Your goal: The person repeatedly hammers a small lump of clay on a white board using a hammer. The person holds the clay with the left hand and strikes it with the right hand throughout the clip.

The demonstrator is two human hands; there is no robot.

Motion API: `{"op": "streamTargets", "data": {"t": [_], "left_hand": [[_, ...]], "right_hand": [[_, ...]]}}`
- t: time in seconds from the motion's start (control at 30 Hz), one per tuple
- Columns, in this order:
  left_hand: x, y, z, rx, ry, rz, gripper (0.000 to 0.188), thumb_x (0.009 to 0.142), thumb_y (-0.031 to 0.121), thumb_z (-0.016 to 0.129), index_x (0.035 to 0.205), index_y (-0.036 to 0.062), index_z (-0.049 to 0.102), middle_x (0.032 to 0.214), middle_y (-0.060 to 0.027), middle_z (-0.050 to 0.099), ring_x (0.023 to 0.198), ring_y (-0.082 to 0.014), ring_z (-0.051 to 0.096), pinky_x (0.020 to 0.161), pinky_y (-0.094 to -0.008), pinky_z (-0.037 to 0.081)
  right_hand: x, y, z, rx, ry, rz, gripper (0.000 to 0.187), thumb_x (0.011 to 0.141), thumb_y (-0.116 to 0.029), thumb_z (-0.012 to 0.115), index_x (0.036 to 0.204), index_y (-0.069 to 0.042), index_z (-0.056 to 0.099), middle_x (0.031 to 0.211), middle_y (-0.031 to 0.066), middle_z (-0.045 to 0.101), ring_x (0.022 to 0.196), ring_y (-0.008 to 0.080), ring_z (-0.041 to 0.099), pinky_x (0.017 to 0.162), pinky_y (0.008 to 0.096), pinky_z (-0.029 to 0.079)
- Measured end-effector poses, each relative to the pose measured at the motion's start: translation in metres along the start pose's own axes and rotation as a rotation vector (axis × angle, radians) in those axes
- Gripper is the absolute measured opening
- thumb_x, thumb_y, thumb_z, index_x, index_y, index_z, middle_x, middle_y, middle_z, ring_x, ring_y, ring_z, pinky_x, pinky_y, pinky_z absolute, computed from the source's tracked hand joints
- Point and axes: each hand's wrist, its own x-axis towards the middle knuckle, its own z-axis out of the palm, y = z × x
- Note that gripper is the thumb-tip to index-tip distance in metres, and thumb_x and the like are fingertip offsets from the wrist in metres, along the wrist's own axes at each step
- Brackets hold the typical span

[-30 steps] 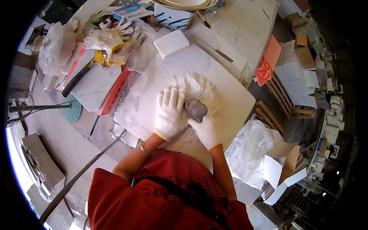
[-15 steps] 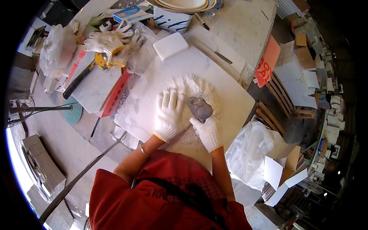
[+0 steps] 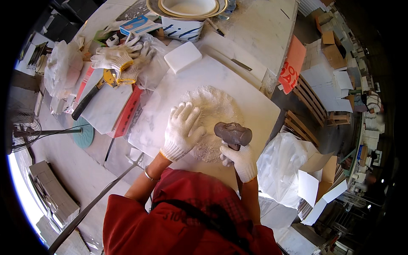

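Note:
Both my hands wear white knit gloves with yellow cuffs. My left hand (image 3: pixel 181 132) rests at the left edge of a heap of white crushed powder (image 3: pixel 214 106), its fingers stretched out and holding nothing. The powder lies spread on a pale marble slab (image 3: pixel 163 100). Gripped in my right hand (image 3: pixel 241 161) is a hammer with a heavy dark grey head (image 3: pixel 233 134). The head is at the right edge of the powder; most of the handle is hidden by my glove.
A white block (image 3: pixel 182 57) lies on the slab's far part. Left of it are spare gloves (image 3: pixel 117 59) and a yellow-headed tool with a black handle (image 3: pixel 87 102). Stacked bowls (image 3: pixel 189 8) stand at the back. A plastic bag (image 3: pixel 282 165) and an opened carton (image 3: pixel 316 185) are at right.
The hammer has turned and shifted slightly right and nearer to me with my right hand. My left hand has moved a little left, its fingers more apart.

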Motion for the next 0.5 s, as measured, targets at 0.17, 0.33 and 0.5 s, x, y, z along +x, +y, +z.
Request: {"op": "streamTargets", "data": {"t": [0.17,0.33,0.5], "left_hand": [[0.028,-0.059,0.014,-0.203,0.015,0.011,0.054,0.093,0.022,0.074,0.142,0.0028,0.061,0.147,-0.0235,0.058,0.140,-0.0462,0.051,0.120,-0.0557,0.037],[0.078,-0.081,0.039,-0.098,-0.134,0.226,0.051,0.100,0.031,0.068,0.142,0.0028,0.062,0.149,-0.0234,0.057,0.144,-0.0455,0.048,0.124,-0.0543,0.032],[0.096,-0.068,0.048,-0.296,-0.343,0.295,0.054,0.105,0.041,0.059,0.144,0.0025,0.061,0.152,-0.0222,0.056,0.148,-0.0421,0.045,0.127,-0.0529,0.026]], "right_hand": [[-0.029,0.015,-0.021,0.106,0.206,0.016,0.022,0.091,-0.013,0.076,0.109,-0.003,0.069,0.081,0.0059,0.069,0.059,0.0127,0.064,0.054,0.0267,0.050],[-0.044,0.061,-0.046,0.098,0.385,0.108,0.021,0.089,-0.014,0.076,0.105,-0.003,0.069,0.075,0.0072,0.070,0.054,0.0143,0.064,0.051,0.0277,0.049],[-0.050,0.102,-0.051,0.109,0.496,0.156,0.024,0.086,-0.017,0.079,0.101,-0.001,0.070,0.074,0.0079,0.071,0.053,0.0129,0.063,0.050,0.0273,0.047]]}}
